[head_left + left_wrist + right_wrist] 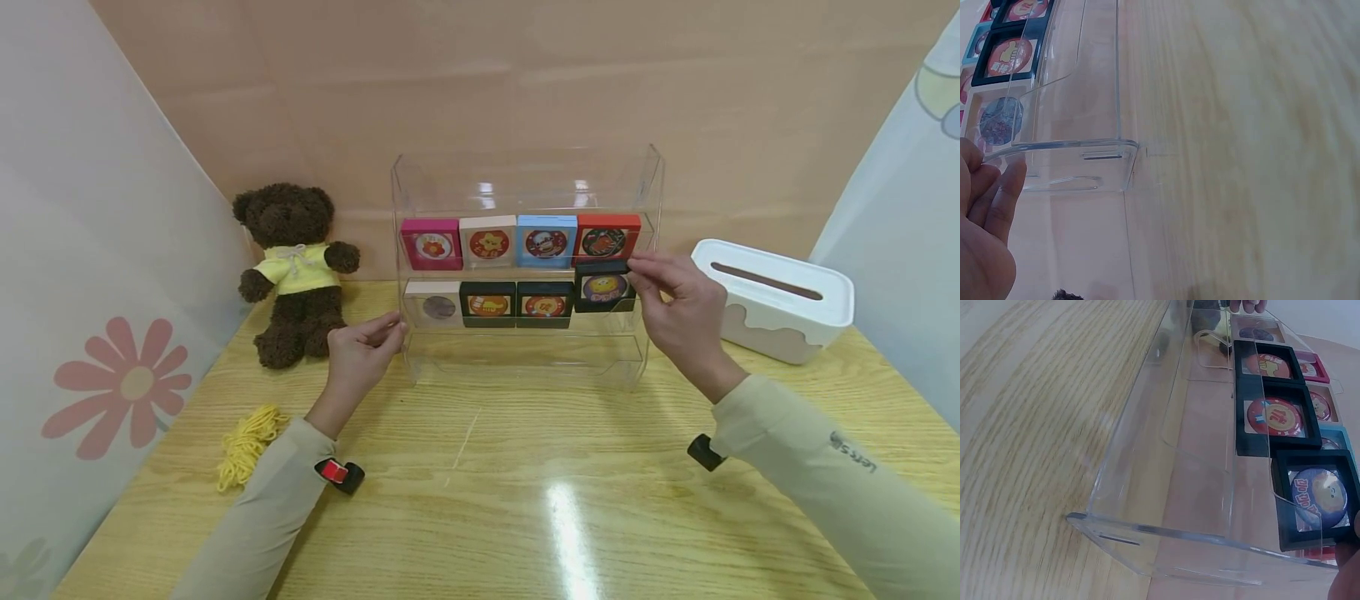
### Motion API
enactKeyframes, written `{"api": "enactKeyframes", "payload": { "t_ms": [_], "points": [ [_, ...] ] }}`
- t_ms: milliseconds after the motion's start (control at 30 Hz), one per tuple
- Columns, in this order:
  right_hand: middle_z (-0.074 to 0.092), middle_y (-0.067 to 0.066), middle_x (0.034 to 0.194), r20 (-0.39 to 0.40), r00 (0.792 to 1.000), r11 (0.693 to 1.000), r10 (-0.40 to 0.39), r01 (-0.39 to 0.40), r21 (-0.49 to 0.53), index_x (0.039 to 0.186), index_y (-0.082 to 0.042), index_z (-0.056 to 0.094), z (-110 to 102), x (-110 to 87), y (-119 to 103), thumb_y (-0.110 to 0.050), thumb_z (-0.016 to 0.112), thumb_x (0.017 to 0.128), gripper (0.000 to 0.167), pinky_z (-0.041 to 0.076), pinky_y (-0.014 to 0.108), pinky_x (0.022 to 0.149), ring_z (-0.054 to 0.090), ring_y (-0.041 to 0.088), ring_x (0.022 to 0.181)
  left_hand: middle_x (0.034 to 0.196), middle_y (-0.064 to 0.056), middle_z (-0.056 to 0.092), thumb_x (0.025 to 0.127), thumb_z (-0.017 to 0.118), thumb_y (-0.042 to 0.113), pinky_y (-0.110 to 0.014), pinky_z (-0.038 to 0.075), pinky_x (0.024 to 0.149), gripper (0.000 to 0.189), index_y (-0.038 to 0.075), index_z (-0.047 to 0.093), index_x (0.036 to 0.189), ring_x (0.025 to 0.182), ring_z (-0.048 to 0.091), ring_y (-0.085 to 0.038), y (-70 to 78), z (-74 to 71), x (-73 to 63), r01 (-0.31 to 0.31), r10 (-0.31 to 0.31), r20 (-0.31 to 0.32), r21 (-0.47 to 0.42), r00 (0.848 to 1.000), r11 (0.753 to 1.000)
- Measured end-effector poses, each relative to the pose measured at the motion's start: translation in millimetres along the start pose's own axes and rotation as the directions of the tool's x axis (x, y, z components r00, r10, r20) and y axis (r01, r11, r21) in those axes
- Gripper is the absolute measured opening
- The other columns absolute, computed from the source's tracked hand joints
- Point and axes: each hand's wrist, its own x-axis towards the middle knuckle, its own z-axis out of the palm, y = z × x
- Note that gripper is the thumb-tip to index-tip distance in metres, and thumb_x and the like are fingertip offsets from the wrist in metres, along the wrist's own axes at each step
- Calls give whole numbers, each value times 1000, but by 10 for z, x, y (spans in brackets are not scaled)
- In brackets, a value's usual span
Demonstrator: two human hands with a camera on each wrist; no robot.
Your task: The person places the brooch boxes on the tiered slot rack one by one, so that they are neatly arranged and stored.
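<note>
A clear acrylic display rack (pixel 525 350) stands on the table with two rows of small framed badge boxes. With fingertips and thumb, my right hand (pixel 686 312) pinches the right edge of a black box with a purple round badge (pixel 604 288), at the right end of the lower row. That box sits a little higher than the black box (pixel 545 305) beside it. My left hand (pixel 365 354) grips the rack's left side edge, close to a cream box with a greyish badge (pixel 432 307). In the right wrist view the black box (pixel 1316 497) tilts slightly behind the clear front lip.
Pink, cream, blue and red boxes (pixel 607 237) fill the upper row. A brown teddy bear (pixel 300 279) in a yellow top sits left of the rack. Yellow yarn (pixel 251 446) lies by my left forearm. A white tissue box (pixel 780 292) stands at the right.
</note>
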Motion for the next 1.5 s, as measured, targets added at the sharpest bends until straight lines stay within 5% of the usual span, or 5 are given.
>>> {"api": "enactKeyframes", "payload": {
  "t_ms": [233,700,933,1167,1500],
  "points": [
    [71,12,95,47,998,997,-45,48,-63,89,5,74,-5,-18,-21,8,71,80,10,37,10,67,64,30,83,87,-27,66,83,66,-10,-15,53,59,18,-17,66,100,74,67,-36,16,-4,6,21,-21,2,3,1000,1000],
    [70,17,93,212,976,977,-44,87,-197,89,9,72,-55,-42,-69,12,67,79,12,44,32,58,63,31,81,87,-26,66,84,66,-10,-15,53,60,18,-17,66,100,74,67,-36,19,-3,3,21,-21,6,0,1000,1000],
    [69,19,91,306,952,961,-29,110,-252,88,10,72,-88,-13,-123,12,63,79,13,51,47,66,63,35,84,85,-27,66,83,66,-10,-15,53,60,17,-17,66,99,73,67,-36,23,-4,2,17,-17,-3,7,1000,1000],
    [69,18,92,391,920,948,-5,129,-290,87,9,72,-109,17,-161,11,62,79,13,50,49,71,62,36,84,85,-26,66,83,67,-9,-15,53,59,17,-16,67,99,73,67,-36,10,-3,-8,6,-6,-10,15,1000,1000],
    [69,19,89,418,908,938,-5,150,-313,86,9,72,-95,-7,-169,13,62,79,12,50,47,68,61,35,80,84,-26,66,82,68,-10,-14,52,58,17,-16,67,98,70,67,-34,10,0,-13,-14,14,-15,38,1000,999]
  ]
}}
